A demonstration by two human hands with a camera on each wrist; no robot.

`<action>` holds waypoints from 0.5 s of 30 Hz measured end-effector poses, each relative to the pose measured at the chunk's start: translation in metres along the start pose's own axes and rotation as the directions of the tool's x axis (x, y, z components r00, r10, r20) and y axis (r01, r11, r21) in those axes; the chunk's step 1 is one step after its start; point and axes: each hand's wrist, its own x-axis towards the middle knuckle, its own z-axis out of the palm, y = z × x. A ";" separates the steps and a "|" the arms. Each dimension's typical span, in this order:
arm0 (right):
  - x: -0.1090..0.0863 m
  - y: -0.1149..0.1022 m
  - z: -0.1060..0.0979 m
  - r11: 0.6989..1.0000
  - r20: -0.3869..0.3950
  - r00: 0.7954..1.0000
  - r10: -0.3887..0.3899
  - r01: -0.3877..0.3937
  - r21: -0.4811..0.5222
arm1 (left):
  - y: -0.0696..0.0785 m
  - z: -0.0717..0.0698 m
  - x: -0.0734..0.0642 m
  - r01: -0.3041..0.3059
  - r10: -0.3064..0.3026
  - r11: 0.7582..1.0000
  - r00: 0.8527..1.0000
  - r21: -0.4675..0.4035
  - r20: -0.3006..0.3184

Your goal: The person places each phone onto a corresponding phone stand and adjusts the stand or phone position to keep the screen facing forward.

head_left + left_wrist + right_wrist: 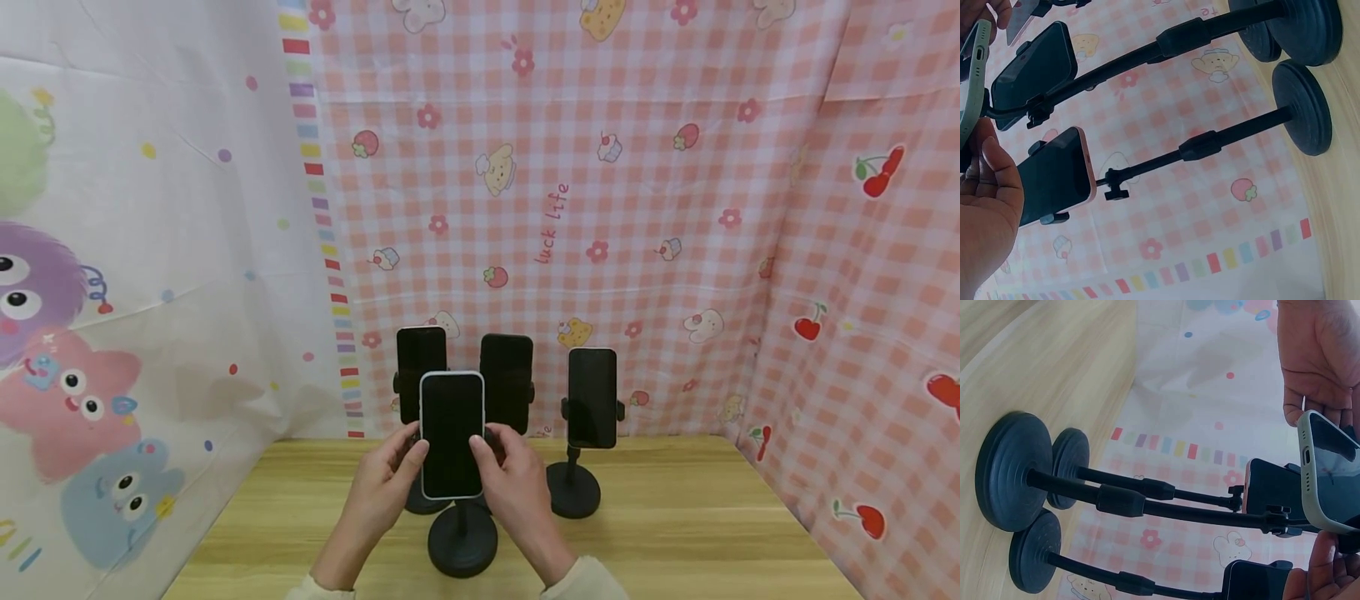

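Both hands grip one smartphone with a pale frame and dark screen (452,435) by its two long sides. My left hand (382,482) has its thumb at the left edge and its fingers behind. My right hand (519,483) mirrors it on the right edge. The phone stands upright at the top of a black phone stand (462,542) with a round base on the table. Seen in the right wrist view, the stand's thin pole (1204,515) runs up to the phone's back. The clamp there is mostly hidden by the phone and fingers.
Three more black stands hold upright phones behind: a left phone (420,354), a middle phone (507,375) and a right phone (592,398). Their bases stand on the wooden table (675,533). A pink checked cloth (637,192) hangs close behind, and a white printed cloth (217,350) hangs at left.
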 end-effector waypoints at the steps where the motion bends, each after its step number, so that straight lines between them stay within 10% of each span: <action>1: 0.000 0.000 0.000 1.000 0.000 1.000 0.001 -0.001 0.001 | 0.000 0.000 0.000 -0.006 0.006 1.000 1.000 -0.002 -0.002; 15: 0.000 0.002 0.001 1.000 0.007 1.000 0.003 -0.003 0.003 | -0.002 0.001 -0.002 -0.037 0.037 0.999 0.999 0.004 -0.009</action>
